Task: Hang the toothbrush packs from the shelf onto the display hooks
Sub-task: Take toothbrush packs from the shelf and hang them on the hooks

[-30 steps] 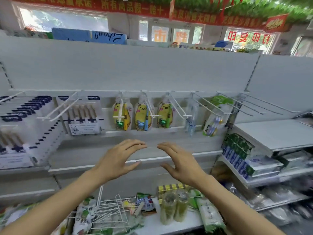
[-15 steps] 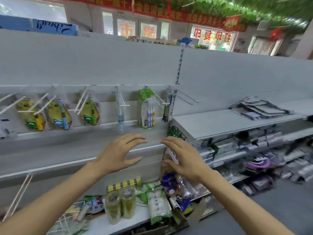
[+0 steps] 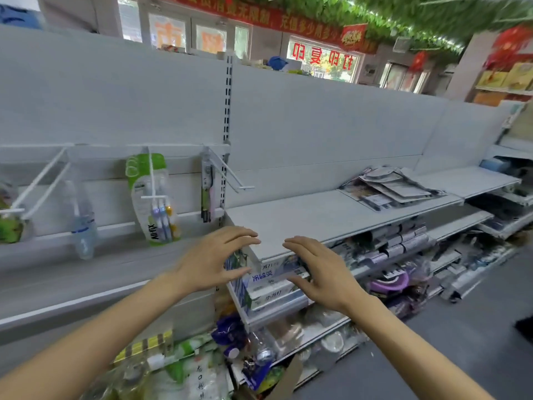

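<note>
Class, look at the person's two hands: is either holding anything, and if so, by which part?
Nothing is held. The left hand and right hand hover open and empty before the shelf.

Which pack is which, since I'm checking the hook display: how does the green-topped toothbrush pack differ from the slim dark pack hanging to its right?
The green-topped toothbrush pack is wide and shows several brushes with coloured handles; the slim dark pack is narrow, and its brush count is unclear. The green-topped pack reaches lower, down to the ledge; the slim pack ends higher. Both hang from white hooks on the same rail.

One head camera looks forward and down, close to the shelf (image 3: 331, 215).
</note>
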